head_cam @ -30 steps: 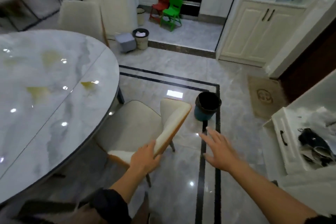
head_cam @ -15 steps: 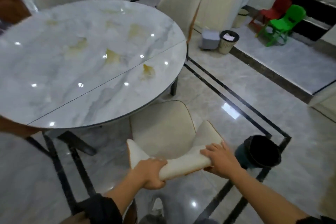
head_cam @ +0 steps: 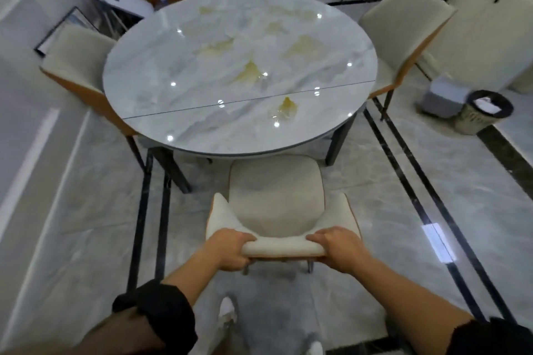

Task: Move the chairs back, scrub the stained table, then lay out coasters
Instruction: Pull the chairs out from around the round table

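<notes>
Chair (head_cam: 277, 199) — backrest (head_cam: 284, 248) in both curled hands (head_cam: 230, 251) (head_cam: 340, 251)

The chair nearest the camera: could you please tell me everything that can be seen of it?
The chair has a cream, fabric-like padded seat and a low curved backrest with an orange-brown outer edge; two thin metal legs show under the backrest. It stands on the glossy floor, facing the round marble-look table, its seat front at the table's near rim. The left hand and right hand grip the backrest's top edge, one near each end.
</notes>
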